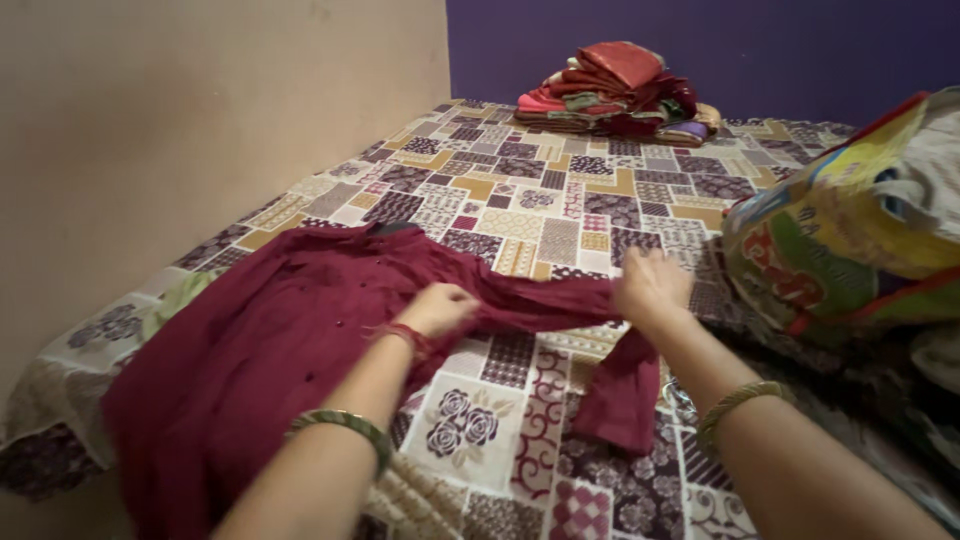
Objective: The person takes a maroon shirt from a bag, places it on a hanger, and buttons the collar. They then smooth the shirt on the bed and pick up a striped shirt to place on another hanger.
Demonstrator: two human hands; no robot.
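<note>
A maroon garment (240, 350) lies spread on a bed with a patchwork-patterned sheet (560, 200). One long sleeve (560, 300) stretches to the right, and its cuff end (625, 395) hangs folded toward me. My left hand (438, 308) pinches the sleeve near the shoulder. My right hand (652, 283) presses flat on the sleeve farther along, fingers spread. Both wrists wear bangles.
A stack of folded red and multicoloured clothes (615, 90) sits at the far end of the bed. A large colourful printed bag (850, 230) stands at the right. A beige wall (200, 120) borders the left, a purple wall the back.
</note>
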